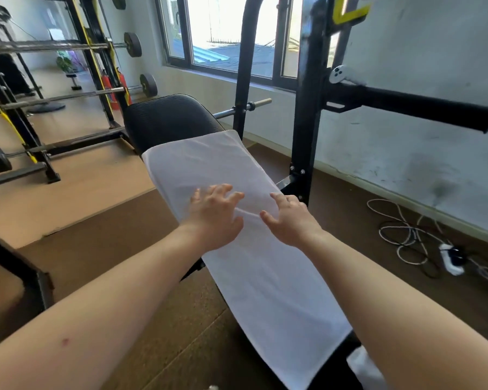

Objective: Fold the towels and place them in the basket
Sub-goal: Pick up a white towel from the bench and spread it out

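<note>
A long white towel (209, 167) lies flat along a black padded weight bench (166, 116), running from the bench's upper part down to the near end. My left hand (213, 216) rests on the towel's middle with fingers spread, holding nothing. My right hand (290, 219) lies beside it on the towel's right half, fingers also apart. A small crease runs across the cloth between the two hands. A bit of another white cloth (364, 367) shows at the bottom edge. No basket is in view.
A black rack upright (307, 108) with a horizontal arm (420, 104) stands just right of the bench. Barbell racks with weight plates (148, 85) fill the left. Cables and a power strip (451, 260) lie on the floor at right, under a wall and window.
</note>
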